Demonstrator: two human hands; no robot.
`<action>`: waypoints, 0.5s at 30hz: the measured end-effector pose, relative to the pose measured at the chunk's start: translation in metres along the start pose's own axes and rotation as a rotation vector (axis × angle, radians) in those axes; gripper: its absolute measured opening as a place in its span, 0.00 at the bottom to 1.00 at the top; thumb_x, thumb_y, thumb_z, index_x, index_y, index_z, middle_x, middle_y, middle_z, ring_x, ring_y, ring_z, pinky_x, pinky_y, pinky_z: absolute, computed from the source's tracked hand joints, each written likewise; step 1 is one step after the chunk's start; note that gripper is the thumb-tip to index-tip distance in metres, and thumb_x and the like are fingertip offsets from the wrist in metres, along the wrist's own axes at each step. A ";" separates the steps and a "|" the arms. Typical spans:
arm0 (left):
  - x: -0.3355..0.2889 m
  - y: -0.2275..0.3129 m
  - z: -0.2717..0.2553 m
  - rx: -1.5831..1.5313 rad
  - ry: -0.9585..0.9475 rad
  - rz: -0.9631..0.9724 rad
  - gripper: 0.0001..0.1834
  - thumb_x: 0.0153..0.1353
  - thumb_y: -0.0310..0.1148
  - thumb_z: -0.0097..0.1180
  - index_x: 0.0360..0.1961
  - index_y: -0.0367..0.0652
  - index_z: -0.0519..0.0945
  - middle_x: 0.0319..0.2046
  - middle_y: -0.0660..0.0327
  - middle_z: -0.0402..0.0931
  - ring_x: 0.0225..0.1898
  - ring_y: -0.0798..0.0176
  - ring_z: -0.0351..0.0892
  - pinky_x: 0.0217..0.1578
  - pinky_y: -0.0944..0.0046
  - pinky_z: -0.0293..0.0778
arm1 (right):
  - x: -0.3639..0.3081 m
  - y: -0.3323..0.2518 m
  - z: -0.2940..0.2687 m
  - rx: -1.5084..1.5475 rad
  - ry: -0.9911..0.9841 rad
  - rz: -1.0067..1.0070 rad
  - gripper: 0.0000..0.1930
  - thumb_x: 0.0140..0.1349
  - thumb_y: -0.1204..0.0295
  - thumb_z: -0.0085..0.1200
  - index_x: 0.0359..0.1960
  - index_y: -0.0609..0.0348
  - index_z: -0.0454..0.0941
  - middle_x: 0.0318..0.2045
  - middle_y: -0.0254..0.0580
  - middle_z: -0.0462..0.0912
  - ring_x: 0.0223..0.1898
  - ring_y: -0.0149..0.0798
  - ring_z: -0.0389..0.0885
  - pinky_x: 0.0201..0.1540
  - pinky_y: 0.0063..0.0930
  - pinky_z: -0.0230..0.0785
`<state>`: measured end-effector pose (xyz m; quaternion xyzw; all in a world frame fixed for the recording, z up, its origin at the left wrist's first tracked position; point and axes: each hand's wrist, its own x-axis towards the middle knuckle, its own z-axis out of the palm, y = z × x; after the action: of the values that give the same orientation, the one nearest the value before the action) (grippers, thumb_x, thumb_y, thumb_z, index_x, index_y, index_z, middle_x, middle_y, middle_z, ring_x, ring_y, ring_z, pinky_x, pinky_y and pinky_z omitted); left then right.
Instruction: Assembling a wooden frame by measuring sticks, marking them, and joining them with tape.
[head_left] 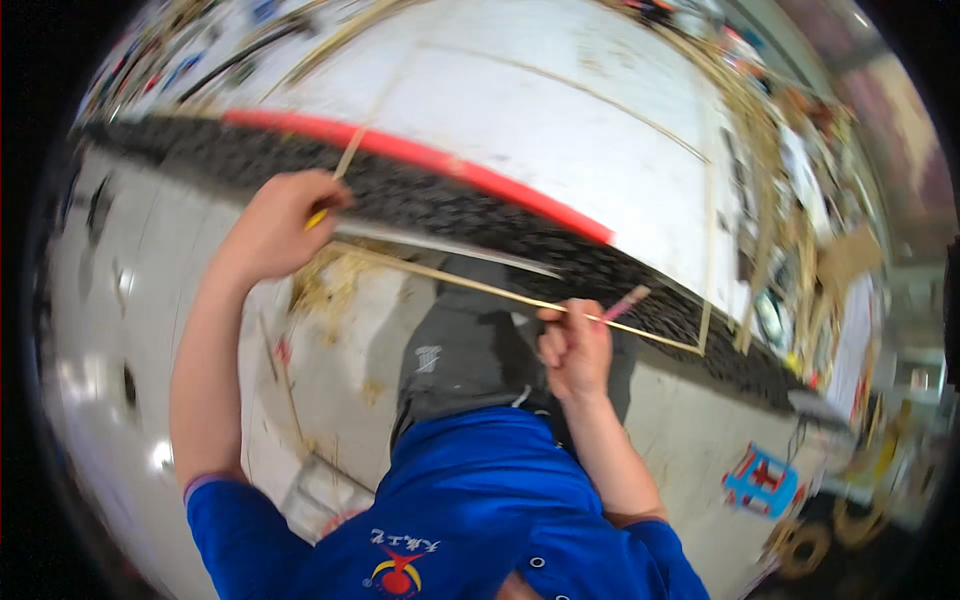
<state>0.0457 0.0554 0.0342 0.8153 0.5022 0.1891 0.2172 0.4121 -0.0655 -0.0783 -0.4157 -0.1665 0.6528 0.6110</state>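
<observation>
A rectangular frame of thin pale wooden or bamboo strips (450, 278) stretches from my hands out over the white tabletop. My left hand (285, 225) is closed around its near left corner, where the side strip enters my fingers. A small yellow piece (316, 218) shows between those fingers; its kind is unclear. My right hand (578, 350) pinches the near strip right of its middle. From the same hand sticks out a slim pinkish, stick-like thing (626, 302), blurred. The frame's near side hangs in front of the table edge, above my lap.
A red strip (430, 160) lines the near edge of the white table (560, 130). Bundles of long thin strips (770, 190) and scraps lie along its right side. Shavings (335, 285) litter the floor at the left. A blue and red stool (763, 482) stands at the lower right.
</observation>
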 end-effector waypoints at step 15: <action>0.018 0.107 0.065 -0.351 0.225 -0.090 0.13 0.70 0.33 0.54 0.50 0.37 0.80 0.35 0.59 0.81 0.38 0.66 0.79 0.42 0.66 0.73 | -0.023 -0.016 -0.020 -0.354 -0.246 0.273 0.15 0.71 0.60 0.53 0.29 0.56 0.74 0.20 0.37 0.83 0.13 0.23 0.63 0.14 0.21 0.51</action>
<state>0.1661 0.0182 0.0397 0.7155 0.5184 0.3536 0.3069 0.4353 -0.0897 -0.0706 -0.4522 -0.2938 0.7355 0.4101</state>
